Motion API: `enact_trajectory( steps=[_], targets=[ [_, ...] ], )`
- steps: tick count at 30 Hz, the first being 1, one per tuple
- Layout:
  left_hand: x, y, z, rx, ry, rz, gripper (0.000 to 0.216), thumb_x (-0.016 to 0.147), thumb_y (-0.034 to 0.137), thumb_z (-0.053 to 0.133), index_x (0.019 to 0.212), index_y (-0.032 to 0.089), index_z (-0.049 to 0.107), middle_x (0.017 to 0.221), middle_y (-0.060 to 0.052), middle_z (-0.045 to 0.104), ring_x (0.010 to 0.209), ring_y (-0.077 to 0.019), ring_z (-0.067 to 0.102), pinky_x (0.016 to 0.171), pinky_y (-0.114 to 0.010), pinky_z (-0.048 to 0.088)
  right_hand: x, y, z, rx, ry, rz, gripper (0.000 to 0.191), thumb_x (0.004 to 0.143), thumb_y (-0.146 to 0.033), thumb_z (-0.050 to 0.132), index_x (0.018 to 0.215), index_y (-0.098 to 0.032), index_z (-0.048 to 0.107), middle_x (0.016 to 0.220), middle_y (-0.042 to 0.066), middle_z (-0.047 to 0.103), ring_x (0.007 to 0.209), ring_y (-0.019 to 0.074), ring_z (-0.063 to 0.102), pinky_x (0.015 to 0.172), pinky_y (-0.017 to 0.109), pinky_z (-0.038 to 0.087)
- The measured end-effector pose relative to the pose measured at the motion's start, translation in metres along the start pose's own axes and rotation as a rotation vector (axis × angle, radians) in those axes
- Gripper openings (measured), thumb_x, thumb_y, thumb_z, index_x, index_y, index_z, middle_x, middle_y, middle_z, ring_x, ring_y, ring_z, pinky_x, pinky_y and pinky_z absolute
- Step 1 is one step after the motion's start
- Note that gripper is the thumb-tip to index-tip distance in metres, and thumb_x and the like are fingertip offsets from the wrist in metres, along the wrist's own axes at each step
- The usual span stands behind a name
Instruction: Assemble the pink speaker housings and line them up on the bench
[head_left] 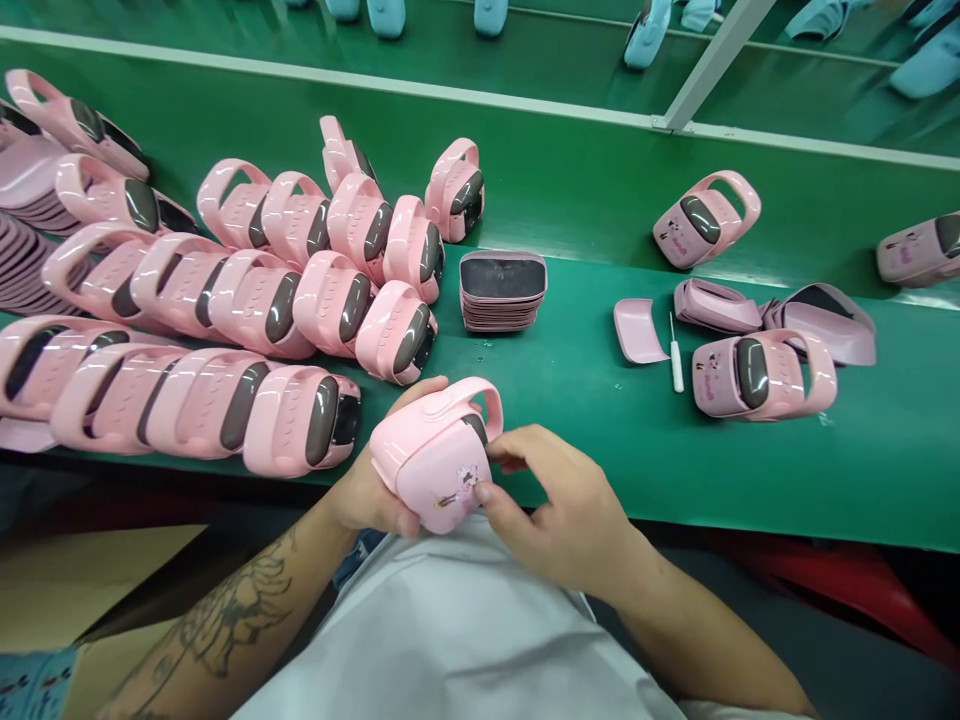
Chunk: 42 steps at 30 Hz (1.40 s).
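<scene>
The person's hands hold a pink case [427,455] up at the near edge of the desk [645,455]. The left hand [375,485] curls around its side, most fingers hidden behind; the right hand [559,505] is half open, thumb and index at its edge. Its cartoon print [463,485] shows no readable words, and lettering on the case lying at right [776,378] is too small to read. Blue cases [386,14] above are cut off

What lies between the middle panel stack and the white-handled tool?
A loose pink panel lies on the green table between the stack and the tool, close beside the tool; the head view shows it.
</scene>
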<state>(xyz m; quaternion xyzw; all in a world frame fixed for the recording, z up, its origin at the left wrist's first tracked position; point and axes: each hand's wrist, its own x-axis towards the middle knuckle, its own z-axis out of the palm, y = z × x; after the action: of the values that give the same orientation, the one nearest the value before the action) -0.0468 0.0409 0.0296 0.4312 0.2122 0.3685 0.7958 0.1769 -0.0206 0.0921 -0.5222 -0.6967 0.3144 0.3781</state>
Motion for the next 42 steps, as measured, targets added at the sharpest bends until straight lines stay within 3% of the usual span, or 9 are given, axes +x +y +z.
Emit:
enact_trajectory(
  steps=[4,15,19,25,34,35,38,40,42],
  targets=[
    [-0.001,-0.002,-0.003,0.021,0.022,0.028,0.114,0.056,0.054,0.103,0.157,0.043,0.05,0.151,-0.012,0.06,0.139,-0.0445,0.059,0.113,-0.062,0.051,0.004,-0.002,0.0,0.154,-0.011,0.165,0.029,0.092,-0.029,0.074,0.12,-0.023,0.068,0.106,0.005,0.076,0.09,0.0179,0.071,0.082,0.032,0.06],
    [-0.002,-0.001,-0.006,0.008,-0.05,0.017,0.117,0.055,0.033,0.106,0.158,0.043,0.05,0.154,-0.01,0.06,0.142,-0.0425,0.058,0.117,-0.062,0.047,0.017,-0.008,0.0,0.395,-0.021,0.285,0.003,0.089,-0.019,0.07,0.09,-0.022,0.072,0.086,-0.001,0.071,0.077,0.0132,0.066,0.072,0.025,0.057],
    [0.0,-0.006,-0.007,-0.054,-0.037,-0.008,0.113,0.061,0.045,0.103,0.158,0.043,0.048,0.156,-0.01,0.058,0.145,-0.0429,0.055,0.118,-0.063,0.046,0.018,-0.004,-0.001,0.477,-0.035,0.375,0.013,0.086,-0.022,0.075,0.1,-0.022,0.075,0.088,0.001,0.076,0.079,0.0146,0.07,0.073,0.027,0.061],
    [0.006,-0.011,-0.002,-0.148,0.093,-0.061,0.118,0.061,0.07,0.092,0.16,0.026,0.045,0.148,-0.02,0.064,0.141,-0.0482,0.058,0.115,-0.062,0.049,0.014,0.0,0.001,0.369,-0.041,0.406,0.012,0.085,-0.021,0.072,0.097,-0.023,0.075,0.088,0.001,0.079,0.077,0.0154,0.073,0.073,0.029,0.063],
    [0.01,-0.003,0.004,-0.085,0.112,-0.037,0.108,0.063,0.06,0.096,0.153,0.018,0.053,0.134,-0.021,0.072,0.136,-0.0457,0.062,0.107,-0.055,0.055,0.012,0.0,0.001,0.199,-0.122,0.375,0.005,0.092,-0.024,0.075,0.087,-0.024,0.074,0.085,0.0,0.076,0.074,0.015,0.071,0.069,0.027,0.061],
    [0.011,0.0,0.006,-0.067,0.133,-0.028,0.102,0.066,0.056,0.095,0.152,0.018,0.055,0.136,-0.02,0.071,0.137,-0.0446,0.061,0.106,-0.053,0.055,0.011,0.005,0.0,0.134,-0.095,0.351,0.004,0.093,-0.027,0.076,0.096,-0.024,0.075,0.09,0.001,0.078,0.076,0.0166,0.072,0.071,0.03,0.062],
    [0.013,0.008,0.014,-0.048,0.194,-0.025,0.087,0.072,0.044,0.094,0.148,0.021,0.058,0.148,-0.018,0.065,0.138,-0.041,0.059,0.107,-0.048,0.054,0.007,0.02,-0.005,-0.136,0.025,0.036,0.063,0.09,-0.044,0.084,0.145,-0.024,0.06,0.136,0.015,0.073,0.114,0.031,0.075,0.095,0.048,0.065],
    [0.014,0.013,0.019,-0.077,0.187,-0.069,0.082,0.073,0.039,0.093,0.147,0.021,0.06,0.149,-0.017,0.064,0.134,-0.0389,0.062,0.105,-0.046,0.055,0.008,0.027,-0.006,-0.277,-0.006,-0.248,0.097,0.086,-0.057,0.086,0.164,-0.022,0.04,0.161,0.025,0.054,0.145,0.0425,0.057,0.114,0.063,0.054],
    [0.013,0.015,0.023,-0.12,0.173,-0.118,0.08,0.074,0.035,0.092,0.146,0.022,0.06,0.145,-0.017,0.066,0.126,-0.0359,0.066,0.099,-0.043,0.057,0.01,0.031,-0.005,-0.352,-0.095,-0.411,0.106,0.087,-0.062,0.082,0.169,-0.018,0.03,0.166,0.028,0.046,0.157,0.0465,0.043,0.121,0.07,0.044]
  ],
)
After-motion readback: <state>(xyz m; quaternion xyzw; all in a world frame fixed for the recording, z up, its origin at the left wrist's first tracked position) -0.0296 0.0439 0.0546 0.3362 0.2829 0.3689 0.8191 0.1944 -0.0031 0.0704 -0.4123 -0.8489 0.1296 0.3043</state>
